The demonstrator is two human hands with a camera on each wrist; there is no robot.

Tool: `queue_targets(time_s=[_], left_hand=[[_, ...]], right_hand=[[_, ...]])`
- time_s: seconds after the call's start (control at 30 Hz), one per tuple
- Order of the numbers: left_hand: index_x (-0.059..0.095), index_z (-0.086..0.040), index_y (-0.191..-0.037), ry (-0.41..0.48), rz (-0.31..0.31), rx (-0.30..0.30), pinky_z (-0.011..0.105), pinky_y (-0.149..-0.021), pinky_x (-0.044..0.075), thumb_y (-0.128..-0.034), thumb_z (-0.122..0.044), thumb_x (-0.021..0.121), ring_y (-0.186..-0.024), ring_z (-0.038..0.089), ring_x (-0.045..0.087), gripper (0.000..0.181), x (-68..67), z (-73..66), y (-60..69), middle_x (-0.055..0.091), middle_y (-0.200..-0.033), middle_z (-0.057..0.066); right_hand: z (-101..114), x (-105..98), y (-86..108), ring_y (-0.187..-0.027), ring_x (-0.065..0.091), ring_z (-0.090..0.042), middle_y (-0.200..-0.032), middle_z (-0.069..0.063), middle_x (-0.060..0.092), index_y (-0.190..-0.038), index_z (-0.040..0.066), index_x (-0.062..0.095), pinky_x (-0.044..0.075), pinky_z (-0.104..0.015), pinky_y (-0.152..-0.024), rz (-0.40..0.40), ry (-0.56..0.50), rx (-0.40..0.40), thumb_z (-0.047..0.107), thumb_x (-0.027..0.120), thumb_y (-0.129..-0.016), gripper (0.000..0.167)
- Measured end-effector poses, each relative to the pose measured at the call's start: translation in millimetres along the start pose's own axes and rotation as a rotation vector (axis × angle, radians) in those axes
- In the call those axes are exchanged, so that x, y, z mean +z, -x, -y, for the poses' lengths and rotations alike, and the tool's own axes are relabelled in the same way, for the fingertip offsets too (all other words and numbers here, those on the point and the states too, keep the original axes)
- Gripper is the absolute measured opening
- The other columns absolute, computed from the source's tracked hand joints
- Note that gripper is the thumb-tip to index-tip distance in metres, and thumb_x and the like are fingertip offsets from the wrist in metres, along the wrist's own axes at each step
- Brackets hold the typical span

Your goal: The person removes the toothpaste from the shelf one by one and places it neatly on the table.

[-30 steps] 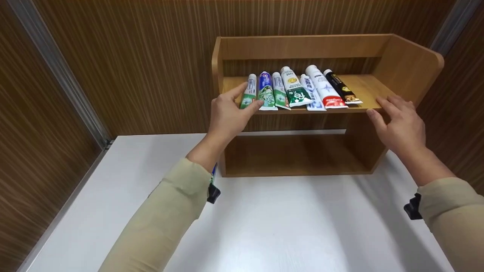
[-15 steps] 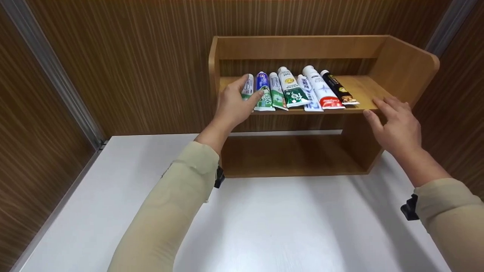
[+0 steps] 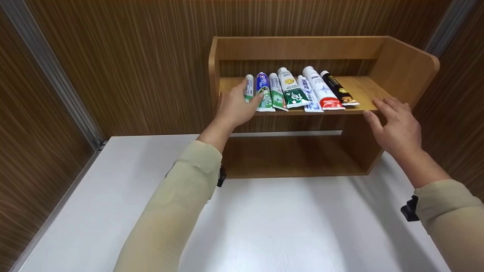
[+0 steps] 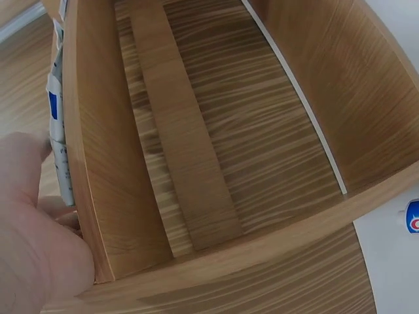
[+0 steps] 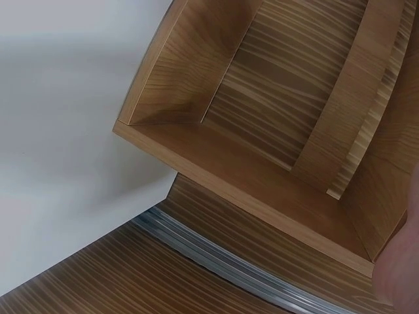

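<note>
Over the left end of the upper shelf (image 3: 365, 88): left hand (image 3: 238, 107), thumb and forefinger apart; whether it touches a tube cannot be told.
Nearest tube: white-and-green tube (image 3: 249, 84), lying on the shelf beside the forefinger — long axis front to back, cap away from the person.
By the thumb tip: blue-and-green tube (image 3: 263, 82), nearly parallel, cap also to the back.
Farther right of that hand: slim green-and-white tube (image 3: 278, 92), yellow-emblem tube (image 3: 288, 81), white-and-blue tube (image 3: 312, 100), red-ended tube (image 3: 321, 88), black tube (image 3: 340, 88); caps backward and leaning left, flat ends near the front edge.
Right hand (image 3: 397, 122): fingers spread, resting at the shelf's front right corner, right of the black tube.
Hidden: the nearest tube's flat end, behind the left hand; part of the white-and-blue tube, under its neighbours.
Cut off: blue-and-white item (image 4: 412, 217) at the left wrist view's edge — too little shows to name it.
Below the hands: lower compartment (image 3: 287, 155), then white tabletop (image 3: 283, 226).
In the way: left sleeve (image 3: 170, 211), across the tabletop.
</note>
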State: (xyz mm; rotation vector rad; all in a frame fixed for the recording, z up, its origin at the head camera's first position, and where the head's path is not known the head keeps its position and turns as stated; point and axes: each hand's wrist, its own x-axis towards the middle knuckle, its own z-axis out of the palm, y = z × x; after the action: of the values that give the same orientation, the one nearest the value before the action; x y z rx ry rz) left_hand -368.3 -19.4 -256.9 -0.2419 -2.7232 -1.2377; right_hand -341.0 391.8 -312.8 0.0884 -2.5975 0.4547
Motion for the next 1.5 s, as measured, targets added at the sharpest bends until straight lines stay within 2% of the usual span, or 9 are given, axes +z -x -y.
queue_targets(time_s=[0.2, 0.33, 0.67, 0.8, 0.97, 1.13, 1.5], left_hand=[[0.031, -0.018, -0.169, -0.043, -0.025, -0.01, 0.033, -0.116, 0.046, -0.1064, -0.048, 0.061, -0.146, 0.02, 0.049, 0.076, 3.7, -0.6, 0.9, 0.044, -0.167, 0.002], [0.036, -0.017, -0.167, -0.058, -0.054, 0.01, 0.032, -0.113, 0.047, -0.1068, -0.048, 0.061, -0.142, 0.019, 0.053, 0.072, 5.2, -0.5, 1.2, 0.049, -0.163, 0.002], [0.053, -0.016, -0.158, 0.1, -0.128, 0.017, 0.027, -0.105, 0.051, -0.1044, -0.038, 0.07, -0.125, 0.013, 0.062, 0.06, 10.2, -0.3, 1.8, 0.065, -0.147, -0.001], [0.055, -0.015, -0.157, 0.126, -0.138, 0.015, 0.026, -0.103, 0.052, -0.1043, -0.034, 0.07, -0.124, 0.013, 0.063, 0.058, 10.0, -1.1, 1.0, 0.066, -0.146, 0.0], [0.059, -0.014, -0.153, 0.112, -0.168, 0.04, 0.028, -0.1, 0.052, -0.1062, -0.027, 0.068, -0.123, 0.014, 0.062, 0.05, 9.7, -0.2, 0.7, 0.066, -0.146, 0.002], [0.06, -0.014, -0.152, 0.105, -0.186, 0.034, 0.027, -0.092, 0.052, -0.107, -0.025, 0.067, -0.115, 0.012, 0.063, 0.047, 9.5, 0.3, 1.2, 0.067, -0.144, 0.002], [0.065, -0.014, -0.147, 0.086, -0.223, 0.018, 0.029, -0.09, 0.052, -0.1072, -0.021, 0.066, -0.115, 0.012, 0.063, 0.04, 10.7, 0.1, 0.9, 0.068, -0.143, 0.002]], right_hand=[[0.8, 0.3, -0.3, -0.159, 0.019, -0.046, -0.168, -0.026, 0.033, -0.164, 0.014, 0.04, 0.007, -0.057, -0.13, 0.022, -0.007, 0.016, 0.056, 0.045, -0.11, 0.069], [1.9, -0.9, -1.0, -0.16, 0.018, -0.044, -0.169, -0.024, 0.032, -0.165, 0.016, 0.039, 0.007, -0.058, -0.13, 0.028, -0.008, 0.023, 0.057, 0.044, -0.11, 0.069], [2.6, -1.1, 0.4, -0.16, 0.018, -0.043, -0.17, -0.023, 0.031, -0.166, 0.016, 0.039, 0.007, -0.057, -0.13, 0.033, -0.011, 0.021, 0.057, 0.044, -0.11, 0.069], [1.7, -0.4, -0.3, -0.159, 0.021, -0.044, -0.168, -0.025, 0.034, -0.164, 0.014, 0.042, 0.008, -0.055, -0.13, 0.012, -0.006, 0.003, 0.055, 0.046, -0.11, 0.068], [-0.3, 0.8, 0.0, -0.157, 0.026, -0.045, -0.164, -0.027, 0.039, -0.16, 0.01, 0.047, 0.01, -0.054, -0.13, -0.018, -0.001, -0.015, 0.051, 0.05, -0.11, 0.065], [0.0, 1.1, -0.8, -0.157, 0.025, -0.044, -0.165, -0.027, 0.038, -0.161, 0.011, 0.046, 0.009, -0.053, -0.131, -0.012, 0.0, -0.009, 0.053, 0.048, -0.11, 0.066], [1.2, 0.1, 0.3, -0.159, 0.021, -0.044, -0.167, -0.025, 0.035, -0.164, 0.014, 0.042, 0.008, -0.055, -0.13, 0.006, 0.001, 0.004, 0.055, 0.045, -0.11, 0.068]])
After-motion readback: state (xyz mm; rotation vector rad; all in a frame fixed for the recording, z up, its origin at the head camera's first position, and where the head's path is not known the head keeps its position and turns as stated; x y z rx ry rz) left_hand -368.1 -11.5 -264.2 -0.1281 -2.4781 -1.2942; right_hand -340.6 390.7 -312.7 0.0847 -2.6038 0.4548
